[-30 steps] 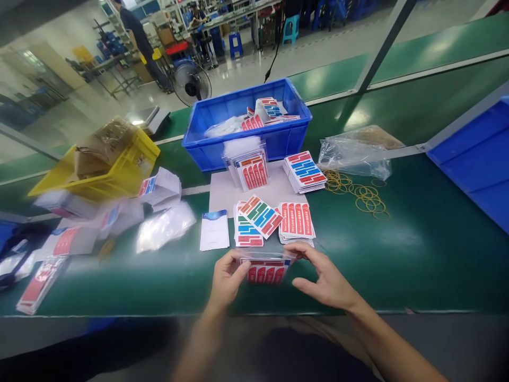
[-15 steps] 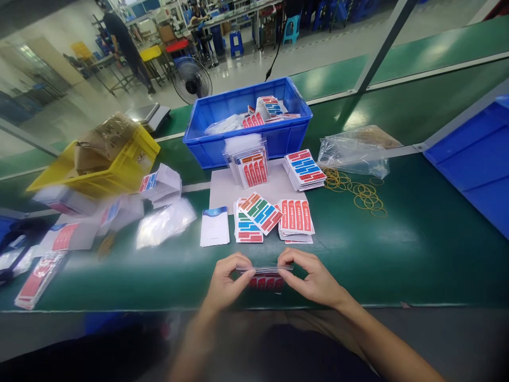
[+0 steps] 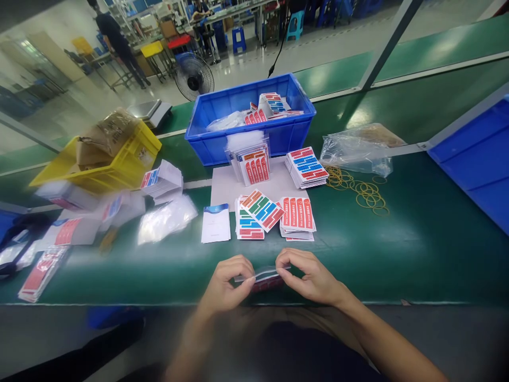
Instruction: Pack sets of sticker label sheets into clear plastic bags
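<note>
Head cam on that worker (image 3: 304, 347), aimed fwd & down over bench (image 3: 417, 239); L hand (image 3: 228, 284) & R hand (image 3: 312, 277) close, btm ctr; fan (image 3: 194, 83) far, up top.

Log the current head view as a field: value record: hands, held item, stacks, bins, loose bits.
left hand: pinching clear bag near its left end
right hand: pinching it near its right end
bag contents: red print visible, details unclear
front row, left to right: white-and-blue leaflets, multicolour cards, red-label cards
bins: blue bin behind cards; yellow bin far left
loose: rubber bands, right side
</note>
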A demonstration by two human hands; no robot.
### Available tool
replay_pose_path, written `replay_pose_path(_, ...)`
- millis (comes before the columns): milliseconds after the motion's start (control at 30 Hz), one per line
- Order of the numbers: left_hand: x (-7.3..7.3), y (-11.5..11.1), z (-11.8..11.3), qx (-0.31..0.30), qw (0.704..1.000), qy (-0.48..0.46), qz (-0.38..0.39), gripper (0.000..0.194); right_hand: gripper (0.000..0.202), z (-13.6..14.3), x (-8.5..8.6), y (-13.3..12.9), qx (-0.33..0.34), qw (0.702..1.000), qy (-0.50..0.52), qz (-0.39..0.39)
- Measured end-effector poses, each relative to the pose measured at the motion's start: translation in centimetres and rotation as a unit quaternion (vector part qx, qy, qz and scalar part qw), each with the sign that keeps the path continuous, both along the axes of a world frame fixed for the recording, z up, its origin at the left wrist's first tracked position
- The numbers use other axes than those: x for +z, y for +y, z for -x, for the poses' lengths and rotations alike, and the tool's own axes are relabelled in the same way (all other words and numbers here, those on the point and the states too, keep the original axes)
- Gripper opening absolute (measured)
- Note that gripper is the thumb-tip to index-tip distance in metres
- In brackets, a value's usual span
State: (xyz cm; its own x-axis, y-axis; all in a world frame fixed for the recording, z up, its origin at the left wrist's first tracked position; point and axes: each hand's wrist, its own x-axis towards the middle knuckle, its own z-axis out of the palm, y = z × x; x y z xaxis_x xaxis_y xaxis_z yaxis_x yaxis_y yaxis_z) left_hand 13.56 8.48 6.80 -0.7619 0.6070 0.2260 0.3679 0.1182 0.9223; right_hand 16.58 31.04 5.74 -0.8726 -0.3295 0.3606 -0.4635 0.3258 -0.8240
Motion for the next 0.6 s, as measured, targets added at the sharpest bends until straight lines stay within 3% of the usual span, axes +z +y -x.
replay_pose_path(167,0.7,0.7,-0.2,0.023,0.997,0.033,0.061,0.003,0.009,0.3,0.4,-0.7,0.031,1.0,0.005,-0.004)
replay_pose_path(600,1.6,1.4,-0.3,0.018,0.997,0.032,0.063,0.01,0.011,0.8,0.9,-1.0,0.072,0.997,-0.003,-0.014)
